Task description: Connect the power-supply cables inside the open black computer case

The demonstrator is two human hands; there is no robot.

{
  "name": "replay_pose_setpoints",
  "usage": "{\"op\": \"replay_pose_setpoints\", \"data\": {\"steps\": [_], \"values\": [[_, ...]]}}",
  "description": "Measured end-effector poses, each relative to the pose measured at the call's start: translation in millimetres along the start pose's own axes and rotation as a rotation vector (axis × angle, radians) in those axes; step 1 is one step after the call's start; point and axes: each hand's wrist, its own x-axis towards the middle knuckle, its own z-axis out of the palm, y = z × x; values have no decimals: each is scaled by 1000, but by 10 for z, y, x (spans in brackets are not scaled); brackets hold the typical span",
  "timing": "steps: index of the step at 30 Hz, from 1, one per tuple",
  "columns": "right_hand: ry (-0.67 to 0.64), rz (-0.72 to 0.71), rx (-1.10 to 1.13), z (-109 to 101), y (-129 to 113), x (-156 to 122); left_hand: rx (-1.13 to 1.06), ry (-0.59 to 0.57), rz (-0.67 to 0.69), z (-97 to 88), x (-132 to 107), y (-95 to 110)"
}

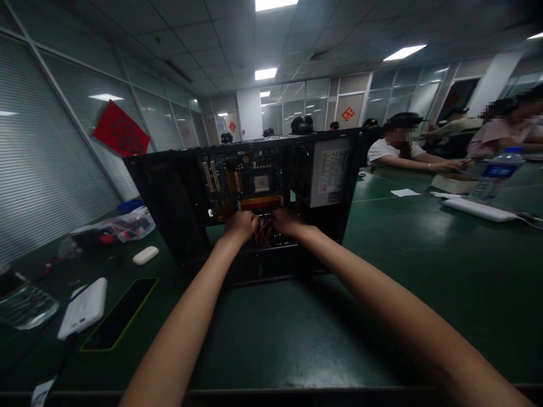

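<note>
A black computer case (258,268) stands on the table with its open side facing me. Inside it are a motherboard (250,169) with several slots and a silver-labelled power supply (330,172) at the upper right. Both my hands reach into the lower middle, below the orange and red memory slots (261,202). A bundle of coloured cables (263,233) shows between them. My left hand (241,227) is closed at the left of the bundle, fingers curled on the cables. My right hand (288,221) is closed on the right side of it, fingertips partly hidden in shadow.
On the green table (424,271), a phone (121,316), a white power bank (83,308), a small white case (145,255), a bottle (25,302) and a plastic bag (114,229) lie left. Right are another bottle (496,175), a cardboard box (453,183) and seated people.
</note>
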Motion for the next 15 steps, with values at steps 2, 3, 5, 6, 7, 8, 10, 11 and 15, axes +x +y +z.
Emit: {"op": "replay_pose_setpoints", "data": {"steps": [2, 3, 5, 6, 7, 8, 10, 11, 15], "values": [[-5, 3, -19, 5, 2, 12, 20, 4, -1, -4, -2, 20], [-9, 6, -29, 6, 5, 15, 34, 7, -1, -2, 1, 27], [-17, 12, -50, 4, 15, 12, 53, 19, -4, 9, 12, 35], [-18, 14, -59, -1, 17, 2, 50, 23, -4, 16, 16, 36], [-15, 16, -68, -11, 16, -16, 37, 26, -2, 23, 16, 34], [-5, 16, -76, -25, 8, -41, 17, 24, 5, 26, 9, 31], [32, 16, -91, -62, -32, -115, -28, 15, 26, 21, -30, 22], [63, 9, -98, -83, -65, -164, -49, 12, 42, 10, -62, 19], [142, -111, -163, -139, -212, -429, -111, 22, 94, -76, -222, 13]]}}
